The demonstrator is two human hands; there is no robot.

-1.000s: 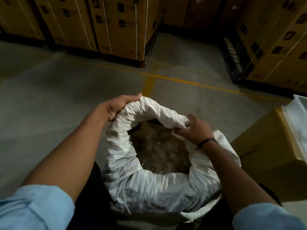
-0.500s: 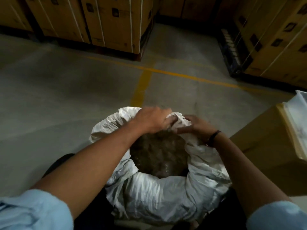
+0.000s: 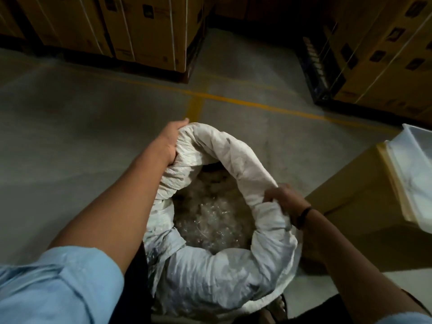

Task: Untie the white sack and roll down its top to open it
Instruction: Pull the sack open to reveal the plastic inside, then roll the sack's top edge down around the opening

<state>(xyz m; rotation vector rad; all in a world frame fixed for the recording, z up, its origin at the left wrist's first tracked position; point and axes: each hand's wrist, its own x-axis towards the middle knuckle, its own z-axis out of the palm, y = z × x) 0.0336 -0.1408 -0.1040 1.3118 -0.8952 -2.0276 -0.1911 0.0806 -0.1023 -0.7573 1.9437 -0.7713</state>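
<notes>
The white sack (image 3: 210, 279) stands open on the floor between my legs, its top rolled into a thick rim. Clear, shiny pieces (image 3: 210, 213) fill its inside. My left hand (image 3: 169, 142) grips the rolled rim at the far left side, fingers curled under the fabric. My right hand (image 3: 284, 199) grips the rim on the right, thumb and fingers bunched in the cloth; a dark band sits on that wrist.
A brown cardboard box (image 3: 355, 206) stands just right of the sack, with a white plastic tub (image 3: 416, 174) on it. Stacked strapped cartons on pallets (image 3: 145, 31) line the back and the right (image 3: 385, 59). Grey concrete floor with a yellow line (image 3: 257, 104) lies ahead.
Both hands were together at the far rim half a second ago. They have spread apart, left hand to the left side, right hand to the right, and the mouth is wider.
</notes>
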